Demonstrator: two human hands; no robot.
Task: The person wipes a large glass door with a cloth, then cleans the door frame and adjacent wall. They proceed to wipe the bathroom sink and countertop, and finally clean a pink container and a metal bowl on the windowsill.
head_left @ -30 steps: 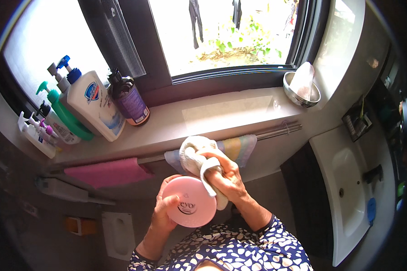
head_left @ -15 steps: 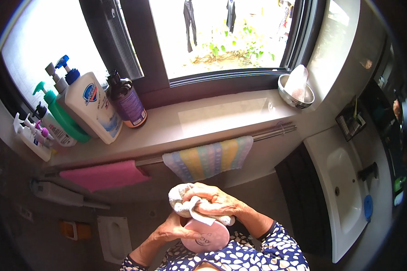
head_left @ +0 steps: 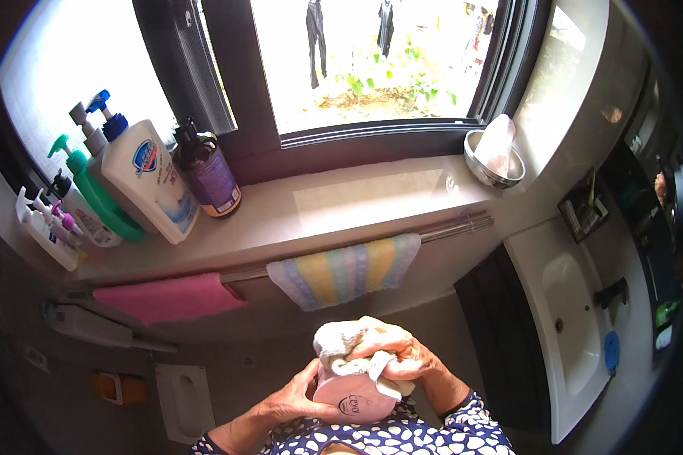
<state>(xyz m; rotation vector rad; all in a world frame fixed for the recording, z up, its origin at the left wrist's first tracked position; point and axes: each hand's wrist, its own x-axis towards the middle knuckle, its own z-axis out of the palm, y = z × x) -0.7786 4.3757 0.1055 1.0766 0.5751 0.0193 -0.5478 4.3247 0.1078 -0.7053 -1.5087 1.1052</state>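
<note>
My left hand (head_left: 296, 394) grips the side of a pink, rounded container (head_left: 354, 396) with dark printing, held low in front of my patterned top. Its thumb lies across the printed face. Bunched in my right hand (head_left: 404, 354) is a pale cloth (head_left: 341, 341), pressed against the container's upper far side. A loose fold of it hangs over the container's right edge. The cloth hides the container's far end.
Several pump bottles (head_left: 148, 182) stand at the left of the windowsill (head_left: 281, 220), a metal bowl (head_left: 501, 174) at its right. Below, a rail carries a pink towel (head_left: 167, 296) and a striped towel (head_left: 345, 271). A white sink (head_left: 565, 326) is on the right, a squat toilet (head_left: 184, 402) lower left.
Both hands, with the container and cloth, have shifted to the right. The cloth has slid over toward the container's right side, and my right hand has turned with it.
</note>
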